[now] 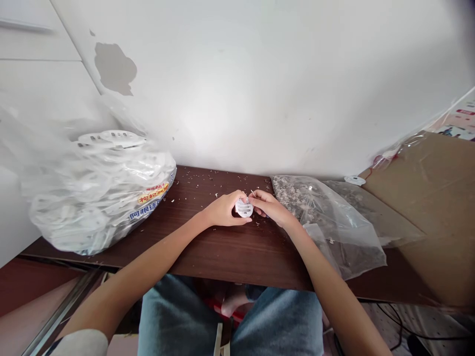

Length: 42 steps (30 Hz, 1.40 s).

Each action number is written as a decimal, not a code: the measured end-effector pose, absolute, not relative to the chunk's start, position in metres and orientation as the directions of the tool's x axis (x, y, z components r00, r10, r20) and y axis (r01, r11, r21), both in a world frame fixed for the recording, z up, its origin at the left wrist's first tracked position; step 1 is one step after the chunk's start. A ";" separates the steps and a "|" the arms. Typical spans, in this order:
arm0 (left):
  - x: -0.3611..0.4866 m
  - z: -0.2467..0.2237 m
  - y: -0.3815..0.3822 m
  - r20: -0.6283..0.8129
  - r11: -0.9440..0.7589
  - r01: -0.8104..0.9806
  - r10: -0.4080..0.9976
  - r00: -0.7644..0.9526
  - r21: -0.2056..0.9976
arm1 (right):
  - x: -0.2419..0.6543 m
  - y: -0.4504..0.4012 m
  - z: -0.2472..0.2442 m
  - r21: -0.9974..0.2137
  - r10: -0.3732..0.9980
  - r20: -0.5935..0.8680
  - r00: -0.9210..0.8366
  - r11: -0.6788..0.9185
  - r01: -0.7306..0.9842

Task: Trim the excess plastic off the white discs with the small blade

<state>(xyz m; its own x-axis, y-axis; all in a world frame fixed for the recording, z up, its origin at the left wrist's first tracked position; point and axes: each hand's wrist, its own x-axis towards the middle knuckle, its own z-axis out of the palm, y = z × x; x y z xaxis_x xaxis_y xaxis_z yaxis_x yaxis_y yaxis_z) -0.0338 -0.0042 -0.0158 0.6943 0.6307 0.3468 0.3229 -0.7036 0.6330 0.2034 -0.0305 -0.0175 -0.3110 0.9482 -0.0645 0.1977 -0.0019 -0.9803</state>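
A small round white plastic part with slots is gripped at its rim by my left hand, thumb above and fingers curled around below. It is tilted so that its slotted face shows. Against the upper right of this part, my right hand is closed in a pinch. A thin pale tip sticks up by its fingers; what the fingers hold is too small to name. Both hands are just above the dark brown table.
On the left stands a big clear bag of white plastic parts. To the right lies a plastic bag with small greyish bits. Beyond it are a white round piece and a cardboard box. White scraps dot the table near the wall.
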 end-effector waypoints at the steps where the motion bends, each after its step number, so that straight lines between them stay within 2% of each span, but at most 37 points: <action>1: -0.033 -0.016 -0.004 0.349 -0.707 0.336 0.635 0.689 0.622 | 0.203 -0.030 -0.018 -0.981 0.943 -0.067 -0.327 -0.003 0.194; 9: -0.033 -0.018 -0.004 0.377 -0.721 0.354 0.640 0.669 0.596 | 0.204 -0.029 -0.018 -0.981 0.933 -0.015 -0.361 0.056 0.186; 14: -0.034 -0.020 -0.004 0.395 -0.716 0.354 0.652 0.647 0.602 | 0.195 -0.027 -0.026 -0.988 0.948 0.037 -0.317 0.082 0.130; 27: -0.033 -0.020 -0.004 0.379 -0.703 0.380 0.669 0.639 0.601 | 0.192 -0.031 -0.021 -0.996 0.960 0.028 -0.279 0.051 0.076; 31: -0.031 -0.021 -0.002 0.395 -0.744 0.399 0.638 0.661 0.535 | 0.187 -0.030 -0.023 -1.000 0.965 0.007 -0.262 0.012 0.015; 36: -0.030 -0.024 0.004 0.474 -0.806 0.441 0.589 0.654 0.395 | 0.184 -0.031 -0.022 -0.989 0.966 -0.052 -0.255 -0.085 -0.119; 42: -0.030 -0.025 0.006 0.567 -0.877 0.402 0.478 0.671 0.264 | 0.183 -0.032 -0.019 -0.979 0.963 -0.124 -0.239 -0.158 -0.132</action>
